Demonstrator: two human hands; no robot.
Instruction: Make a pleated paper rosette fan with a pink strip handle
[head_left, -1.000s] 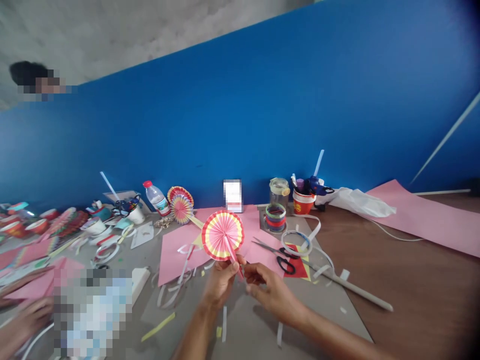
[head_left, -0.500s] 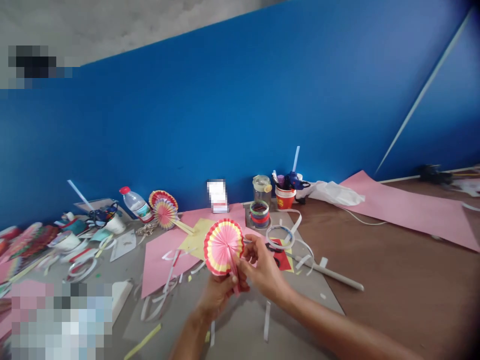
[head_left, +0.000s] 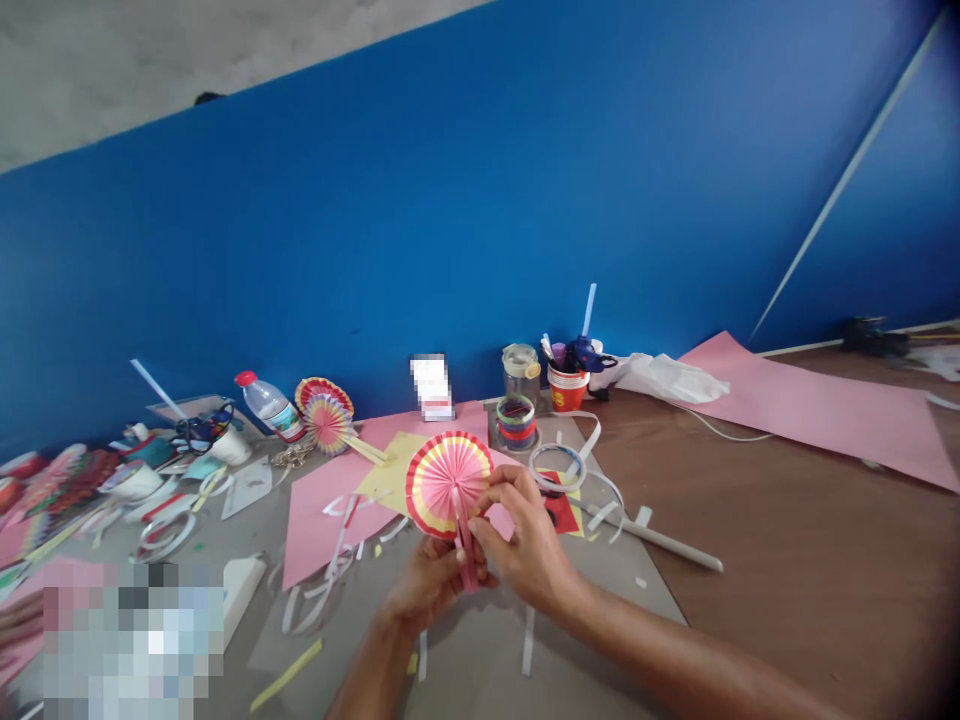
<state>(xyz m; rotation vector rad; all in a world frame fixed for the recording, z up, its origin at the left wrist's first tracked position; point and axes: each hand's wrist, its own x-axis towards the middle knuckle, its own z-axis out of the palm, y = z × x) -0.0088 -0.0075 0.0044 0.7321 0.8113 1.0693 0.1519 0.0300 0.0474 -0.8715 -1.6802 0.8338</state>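
Observation:
A round pleated paper fan (head_left: 442, 480), pink with yellow and red bands toward its rim, is held upright above the work mat. My left hand (head_left: 435, 580) is closed around the lower part of its pink handle (head_left: 466, 560). From the right, my right hand (head_left: 525, 535) has thumb and forefinger bent together at the handle's upper edge, just below the pleated disc. Its other fingers are curled and partly hidden. Behind the fan lie a yellow paper sheet (head_left: 396, 455) and a pink sheet (head_left: 322, 520).
Tape rolls (head_left: 517, 425), a clear jar (head_left: 520, 372) and a red cup (head_left: 568, 388) of tools stand by the blue partition (head_left: 450, 200). Finished fans (head_left: 327, 410) and a bottle (head_left: 271, 408) are left. A pale rod (head_left: 675, 548) and paper strips lie right; another person's hand (head_left: 22, 620) shows left.
The fan has opened into a fuller disc facing me, its handle more upright. My right hand's fingers have shifted slightly down and left along the handle. The view has moved a little.

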